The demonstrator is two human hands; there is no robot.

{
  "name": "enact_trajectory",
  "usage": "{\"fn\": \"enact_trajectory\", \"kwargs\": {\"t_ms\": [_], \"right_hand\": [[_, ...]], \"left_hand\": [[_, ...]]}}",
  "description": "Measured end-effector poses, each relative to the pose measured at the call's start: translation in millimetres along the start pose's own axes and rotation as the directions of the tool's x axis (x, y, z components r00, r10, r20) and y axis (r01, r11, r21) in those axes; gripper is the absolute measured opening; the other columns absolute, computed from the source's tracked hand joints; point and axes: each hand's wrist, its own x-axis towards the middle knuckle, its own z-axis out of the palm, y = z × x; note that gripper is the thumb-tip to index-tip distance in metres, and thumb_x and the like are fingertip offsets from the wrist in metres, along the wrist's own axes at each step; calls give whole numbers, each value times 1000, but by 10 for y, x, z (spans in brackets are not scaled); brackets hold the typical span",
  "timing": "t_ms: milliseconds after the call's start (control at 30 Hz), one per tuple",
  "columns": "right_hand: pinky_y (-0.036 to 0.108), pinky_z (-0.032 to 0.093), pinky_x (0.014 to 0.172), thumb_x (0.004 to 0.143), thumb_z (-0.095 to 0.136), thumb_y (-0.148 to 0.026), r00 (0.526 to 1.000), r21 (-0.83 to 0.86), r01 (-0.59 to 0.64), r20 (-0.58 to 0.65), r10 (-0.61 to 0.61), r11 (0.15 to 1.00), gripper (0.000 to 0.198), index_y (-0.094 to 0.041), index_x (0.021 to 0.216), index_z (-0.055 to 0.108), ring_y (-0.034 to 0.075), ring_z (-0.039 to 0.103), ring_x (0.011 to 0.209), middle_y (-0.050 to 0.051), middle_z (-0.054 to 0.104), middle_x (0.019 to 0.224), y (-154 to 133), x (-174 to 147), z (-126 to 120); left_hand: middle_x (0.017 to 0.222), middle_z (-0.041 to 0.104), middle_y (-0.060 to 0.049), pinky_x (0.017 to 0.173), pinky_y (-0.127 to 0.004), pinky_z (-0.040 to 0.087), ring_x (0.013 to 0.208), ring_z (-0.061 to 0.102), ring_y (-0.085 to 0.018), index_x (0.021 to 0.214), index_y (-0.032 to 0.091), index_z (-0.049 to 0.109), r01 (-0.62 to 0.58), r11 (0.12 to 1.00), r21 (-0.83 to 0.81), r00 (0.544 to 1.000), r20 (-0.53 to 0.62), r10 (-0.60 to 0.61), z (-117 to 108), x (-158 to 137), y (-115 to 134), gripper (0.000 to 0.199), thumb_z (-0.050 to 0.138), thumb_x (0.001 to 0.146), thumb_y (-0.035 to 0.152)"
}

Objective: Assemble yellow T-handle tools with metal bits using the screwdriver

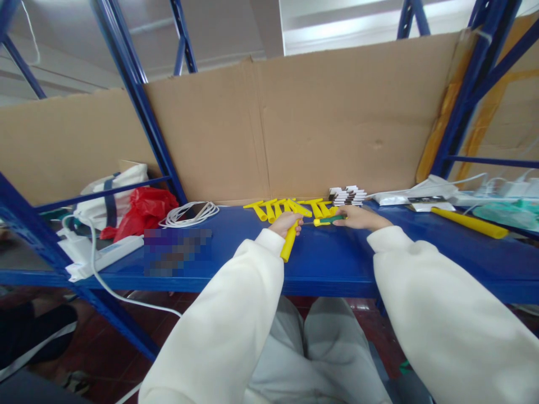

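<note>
My left hand [285, 224] is closed around a yellow tool with a round handle [288, 246], which points down toward me. Its upper end is partly hidden by my fingers. Across from it, my right hand [356, 217] grips a screwdriver [329, 220] by its green and yellow handle. The screwdriver's thin shaft points left at the yellow tool; whether the tip touches it cannot be made out. Just behind both hands, several yellow T-shaped tools [260, 211] lie in a row on the blue shelf [236, 247].
Small white and dark pieces [347, 196] are stacked at the back. A coiled white cable [189, 214], a red bag [147, 210] and a power strip [113, 252] lie left. A long yellow piece [469, 223] rests right. Cardboard [337, 123] walls the back.
</note>
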Motion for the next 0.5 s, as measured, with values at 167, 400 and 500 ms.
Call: {"fn": "enact_trajectory", "kwargs": {"t_ms": [167,400,500], "right_hand": [[29,49,56,74,80,-44,999,330,-49,0,52,943,31,-23,76,57,18,64,56,2,67,65,-118,10,-6],[30,50,60,83,67,-60,915,344,94,-400,55,934,40,-24,75,53,17,59,60,-1,57,61,-121,82,-44],[31,52,64,81,66,-65,869,415,152,-488,79,897,43,-24,77,52,19,62,69,0,59,67,-121,85,-58]], "left_hand": [[52,43,10,40,-17,29,36,36,-5,81,21,45,28,999,-15,1000,-13,-28,-11,19,-11,18,56,91,10],[53,42,9,41,-18,30,37,36,-6,83,20,49,44,999,-18,999,-23,-44,-25,49,-18,16,50,93,8],[53,42,9,42,-18,31,38,37,-6,87,20,50,57,998,-18,998,-25,-58,-38,70,-30,12,53,92,10]]}}
